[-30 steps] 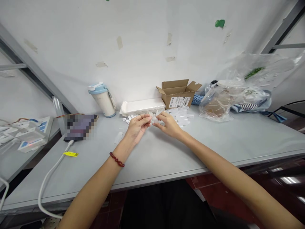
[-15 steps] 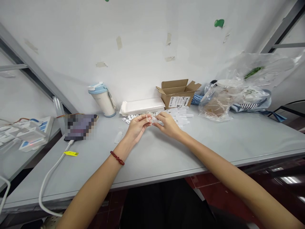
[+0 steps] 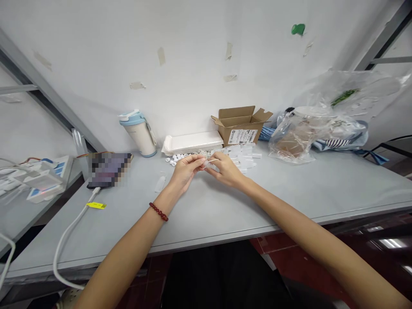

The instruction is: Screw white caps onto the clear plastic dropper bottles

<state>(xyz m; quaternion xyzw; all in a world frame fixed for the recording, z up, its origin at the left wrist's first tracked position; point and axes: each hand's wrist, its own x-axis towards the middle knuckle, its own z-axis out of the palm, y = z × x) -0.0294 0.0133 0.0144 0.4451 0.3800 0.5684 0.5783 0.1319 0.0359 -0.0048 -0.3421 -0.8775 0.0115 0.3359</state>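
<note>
We had both hands raised over the grey table [image 3: 219, 210], and the step in hand looked like fine fingertip work on one small translucent plastic piece [image 3: 207, 164], which sat between the hands just in front of the loose parts. The left hand [image 3: 185, 171] pinched it between thumb and fingers, and the right hand [image 3: 228, 169] closed its grip on the other side; a thin pale strand showed there, but we could not tell how it joined the piece. We judged that the next move called for steady pinches and small finger motions. Behind the left fingers lay small white rounded caps [image 3: 174, 160], and beyond the right hand a spread of flat translucent plastic pieces [image 3: 247, 155], partly hidden by our knuckles. A flat white stack [image 3: 195, 141] and an open brown cardboard box [image 3: 241, 122] closed off the rear, so reaching farther back seemed awkward. One clear plastic piece [image 3: 160, 183] lay near our left wrist, while a white-and-blue bottle [image 3: 140, 135] and a crumpled clear plastic bag [image 3: 296, 141] stood well apart.
</note>
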